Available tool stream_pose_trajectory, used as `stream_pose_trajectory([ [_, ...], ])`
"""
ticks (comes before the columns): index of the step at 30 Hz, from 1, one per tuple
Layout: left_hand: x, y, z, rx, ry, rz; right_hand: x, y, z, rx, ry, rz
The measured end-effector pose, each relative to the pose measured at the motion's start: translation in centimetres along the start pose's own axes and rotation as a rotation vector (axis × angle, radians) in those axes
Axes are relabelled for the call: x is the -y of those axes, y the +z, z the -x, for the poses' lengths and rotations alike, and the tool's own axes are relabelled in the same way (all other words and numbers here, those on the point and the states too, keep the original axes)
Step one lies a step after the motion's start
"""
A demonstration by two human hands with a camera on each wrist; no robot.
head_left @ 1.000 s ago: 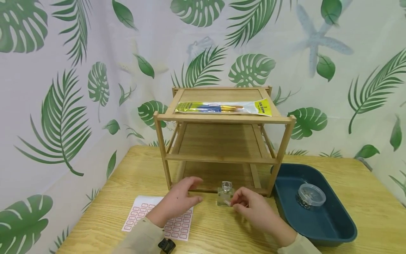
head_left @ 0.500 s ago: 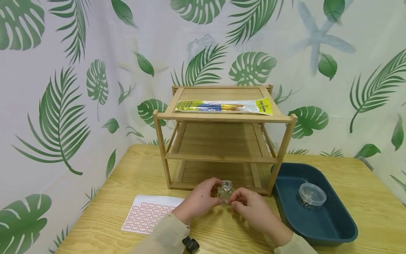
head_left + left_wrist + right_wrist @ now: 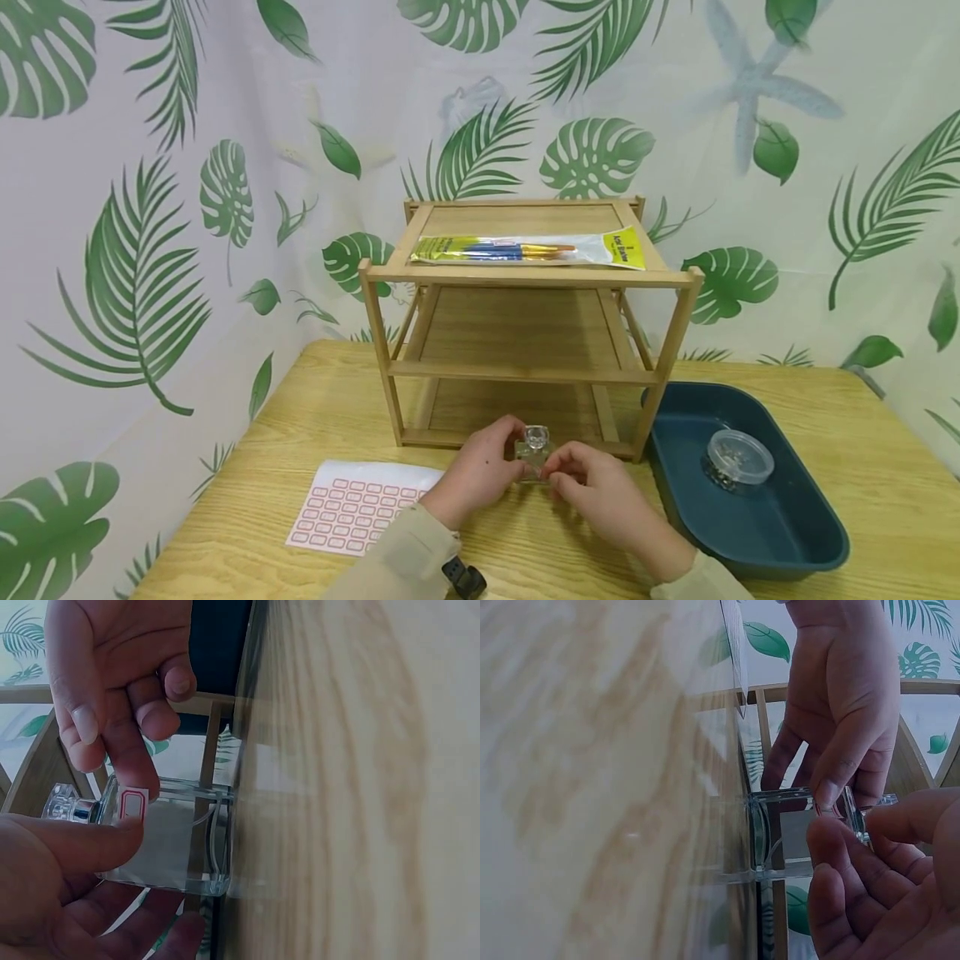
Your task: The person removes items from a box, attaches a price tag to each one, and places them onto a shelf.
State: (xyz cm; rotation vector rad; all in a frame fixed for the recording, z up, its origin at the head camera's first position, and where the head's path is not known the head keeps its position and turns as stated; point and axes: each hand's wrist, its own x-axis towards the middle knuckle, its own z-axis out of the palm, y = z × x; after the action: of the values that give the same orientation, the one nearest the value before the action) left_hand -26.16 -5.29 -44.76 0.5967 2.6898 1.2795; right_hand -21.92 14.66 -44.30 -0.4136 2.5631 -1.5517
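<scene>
A clear glass perfume bottle (image 3: 534, 452) with a faceted cap stands upright on the wooden table, in front of a shelf rack. My left hand (image 3: 483, 468) grips it from the left, fingers behind and thumb across its front. On the bottle's face lies a small white label (image 3: 133, 803) with a red frame, partly covered by my left thumb. From the right, one fingertip of my right hand (image 3: 600, 496) touches the label's edge; in the left wrist view its thumb stays apart from the label. The right hand's other fingers are bent loosely.
A three-tier wooden rack (image 3: 521, 376) stands just behind the bottle, with a pack of paintbrushes (image 3: 525, 251) on top. The label sheet (image 3: 348, 512) lies at left, partly under my left sleeve. A dark blue tray (image 3: 780, 529) at right holds a round lidded plastic tub (image 3: 740, 458).
My left hand has moved right from above the label sheet and taken hold of the bottle. The label, earlier pinched by my right hand, now lies against the bottle's face.
</scene>
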Motion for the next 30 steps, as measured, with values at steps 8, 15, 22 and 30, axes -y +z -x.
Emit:
stream_pose_trajectory([
  [8, 0.1, 0.1, -0.2, -0.013, 0.009, 0.002, 0.5, -0.4, -0.1, -0.085, 0.082, 0.056],
  [15, 0.4, 0.1, 0.0, -0.020, 0.007, 0.025, -0.5, 0.2, -1.7, -0.048, 0.108, 0.005],
  [22, 0.4, 0.2, 0.1, -0.008, 0.004, 0.046, -1.4, 0.9, -2.5, -0.044, 0.104, -0.113],
  [30, 0.7, 0.0, 0.2, -0.007, 0.000, 0.046, -1.8, 1.5, -2.5, -0.068, 0.079, -0.152],
])
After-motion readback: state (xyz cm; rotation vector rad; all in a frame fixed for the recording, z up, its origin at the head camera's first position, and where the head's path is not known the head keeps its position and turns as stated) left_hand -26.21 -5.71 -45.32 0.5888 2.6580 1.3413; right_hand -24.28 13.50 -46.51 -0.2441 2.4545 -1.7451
